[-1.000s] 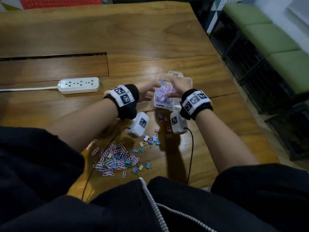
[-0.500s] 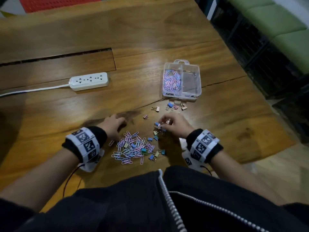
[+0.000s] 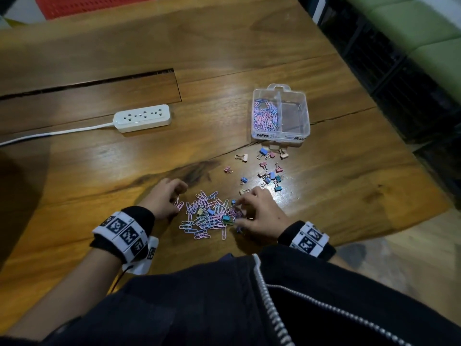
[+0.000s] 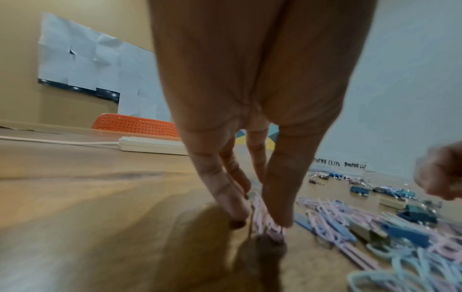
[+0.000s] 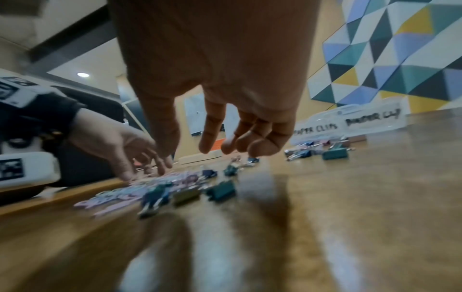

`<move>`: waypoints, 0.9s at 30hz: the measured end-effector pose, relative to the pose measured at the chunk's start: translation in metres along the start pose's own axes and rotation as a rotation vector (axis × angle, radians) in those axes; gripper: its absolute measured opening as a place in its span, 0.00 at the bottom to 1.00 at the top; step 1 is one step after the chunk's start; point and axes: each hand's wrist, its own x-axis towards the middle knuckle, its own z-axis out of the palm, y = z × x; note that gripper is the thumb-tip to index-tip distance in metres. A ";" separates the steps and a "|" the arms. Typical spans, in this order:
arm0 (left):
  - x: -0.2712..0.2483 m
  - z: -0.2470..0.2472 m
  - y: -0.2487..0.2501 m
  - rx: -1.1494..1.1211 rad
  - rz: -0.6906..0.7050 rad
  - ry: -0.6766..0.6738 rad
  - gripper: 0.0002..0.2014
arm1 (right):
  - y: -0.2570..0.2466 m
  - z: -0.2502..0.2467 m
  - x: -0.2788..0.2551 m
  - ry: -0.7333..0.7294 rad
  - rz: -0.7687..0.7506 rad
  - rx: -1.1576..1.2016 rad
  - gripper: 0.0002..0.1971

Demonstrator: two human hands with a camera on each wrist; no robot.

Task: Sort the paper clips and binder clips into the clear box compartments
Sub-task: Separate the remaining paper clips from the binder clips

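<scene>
On the brown wooden table (image 3: 249, 46), the left hand (image 3: 166, 198) pinches a few pink wire paper clips (image 4: 265, 219) between thumb and fingertips at the left edge of the loose pile of pink and blue paper clips (image 3: 207, 216). The right hand (image 3: 259, 216) hovers at the pile's right edge with its fingers loosely curled and apart, holding nothing that shows in the right wrist view.

The pile lies near the table's front edge, just ahead of the person's black zipped jacket (image 3: 249, 308). A scatter of small coloured binder clips (image 3: 270, 176) stretches from the pile toward the clear plastic two-compartment box (image 3: 305, 128), the nearest ones just beside its front wall. The box's left compartment holds pink and blue paper clips; its right compartment looks nearly bare. The box sits well apart from the table's right edge. A white power strip (image 3: 142, 118) lies far to the left, with bare wood between it and the hands.
</scene>
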 end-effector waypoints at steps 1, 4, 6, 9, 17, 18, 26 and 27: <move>0.000 0.000 -0.001 -0.004 0.012 0.021 0.23 | -0.001 0.004 -0.001 -0.032 -0.007 -0.030 0.23; 0.002 -0.001 -0.001 0.050 0.018 0.036 0.14 | 0.002 0.008 -0.002 -0.047 0.033 -0.022 0.22; 0.004 -0.001 0.001 0.047 0.005 0.030 0.11 | 0.007 0.006 -0.003 -0.033 0.048 0.020 0.19; 0.007 0.000 0.005 0.013 0.001 0.000 0.07 | 0.016 -0.001 -0.001 -0.015 0.066 0.080 0.15; 0.008 0.007 0.021 -0.382 -0.021 -0.009 0.07 | 0.031 -0.017 0.006 0.104 0.122 0.102 0.10; 0.006 0.006 0.023 -0.549 -0.065 -0.030 0.08 | 0.033 -0.017 0.006 0.128 0.133 0.084 0.11; 0.000 0.017 0.043 -0.502 -0.055 -0.143 0.09 | 0.004 0.002 0.000 0.062 -0.033 -0.089 0.15; 0.000 0.023 0.046 -0.316 0.038 -0.137 0.05 | 0.001 0.005 0.002 0.036 -0.036 -0.094 0.16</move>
